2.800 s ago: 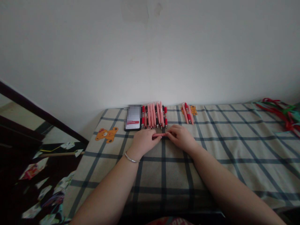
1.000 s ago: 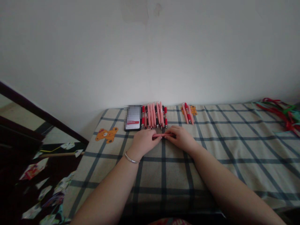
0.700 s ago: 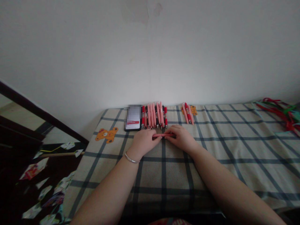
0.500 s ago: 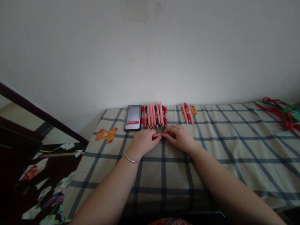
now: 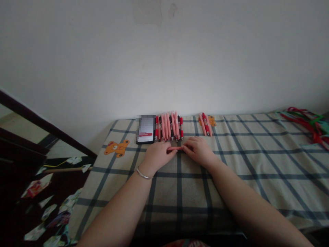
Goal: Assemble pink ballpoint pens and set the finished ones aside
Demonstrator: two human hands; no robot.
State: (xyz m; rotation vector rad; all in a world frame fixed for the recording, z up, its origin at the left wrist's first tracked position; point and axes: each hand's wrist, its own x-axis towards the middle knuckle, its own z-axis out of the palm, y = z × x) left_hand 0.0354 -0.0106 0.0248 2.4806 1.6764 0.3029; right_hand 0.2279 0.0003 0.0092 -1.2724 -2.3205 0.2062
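Note:
Between my two hands lies a slim pink pen (image 5: pixel 175 148), held level just above the checked cloth. My left hand (image 5: pixel 158 155), with a silver bangle at the wrist, is closed round its left part. The fingertips of my right hand (image 5: pixel 198 150) pinch its right end. Just beyond my hands, several pink, red and black pens (image 5: pixel 168 127) lie side by side in a row. A smaller group of pink and red pens (image 5: pixel 206 124) lies further right. Left of the row is a dark-framed tablet or phone (image 5: pixel 145 129) with a lit, partly blurred screen.
The checked cloth (image 5: pixel 123 185) with bear prints covers the surface, which meets a pale wall (image 5: pixel 164 68) at the back. Red and green ribbons (image 5: pixel 308 123) lie at the far right. Past the left edge are a dark rail (image 5: pixel 51 125) and scattered wrappers or scraps (image 5: pixel 37 185).
My right hand's fingers have shifted slightly along the pen's right end and drawn together, so less of the pen shows there. My left hand stays in place.

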